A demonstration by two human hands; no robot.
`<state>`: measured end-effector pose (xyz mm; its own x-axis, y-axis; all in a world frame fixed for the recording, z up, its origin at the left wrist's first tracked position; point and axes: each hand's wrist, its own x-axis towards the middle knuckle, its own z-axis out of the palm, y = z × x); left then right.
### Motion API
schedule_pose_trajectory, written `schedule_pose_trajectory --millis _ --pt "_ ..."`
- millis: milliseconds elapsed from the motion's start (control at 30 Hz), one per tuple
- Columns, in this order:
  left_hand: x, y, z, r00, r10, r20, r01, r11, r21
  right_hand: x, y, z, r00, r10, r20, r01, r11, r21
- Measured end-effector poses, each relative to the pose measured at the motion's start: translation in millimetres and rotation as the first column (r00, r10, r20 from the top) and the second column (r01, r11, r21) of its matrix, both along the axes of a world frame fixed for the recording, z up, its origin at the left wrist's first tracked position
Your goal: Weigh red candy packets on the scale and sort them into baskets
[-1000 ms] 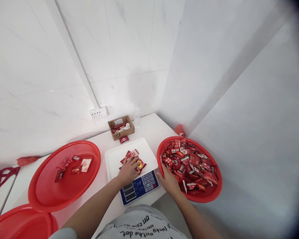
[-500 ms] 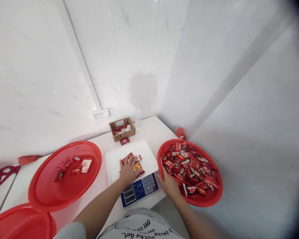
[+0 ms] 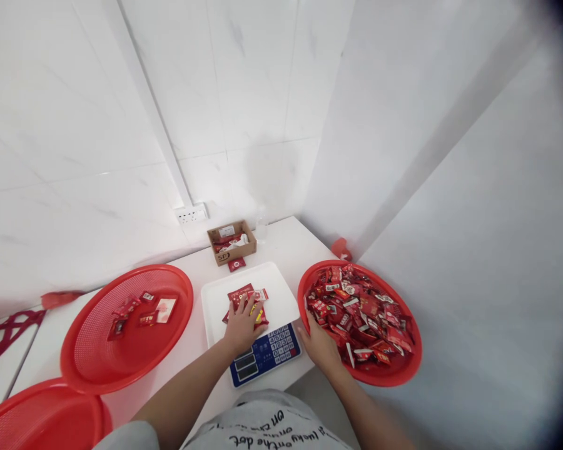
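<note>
Head view: the right basket [image 3: 403,374] holds heaped packets [image 3: 361,315], the cardboard box [image 3: 239,253] fewer.

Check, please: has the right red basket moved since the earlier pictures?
No: against the far corner of the white table, the right red basket shows no clear shift either way.

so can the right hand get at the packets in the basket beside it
Probably yes: the right hand is at the basket's rim, and the packets lie uncovered just past it.
</note>
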<state>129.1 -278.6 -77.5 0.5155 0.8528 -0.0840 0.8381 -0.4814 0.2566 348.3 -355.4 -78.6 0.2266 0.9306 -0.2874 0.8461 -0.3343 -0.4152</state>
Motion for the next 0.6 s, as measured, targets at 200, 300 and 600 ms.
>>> schedule_pose_trajectory --millis 200,300,600 --pt "-20.1 12.1 8.2 0.985 -0.171 0.008 0.171 0.982 -0.082 0.1 0.5 -2.1 1.0 0.0 0.0 0.0 1.0 -0.002" --pt "-23.7 12.6 14.3 0.98 -0.195 0.033 0.198 0.975 -0.1 0.3 0.7 -3.8 1.0 -0.005 -0.005 0.005 1.0 0.004" --pt "-94.2 -8.6 23.9 0.884 0.465 -0.034 -0.463 0.884 0.065 1.5 0.0 0.3 1.0 0.005 -0.027 -0.005 1.0 0.006"
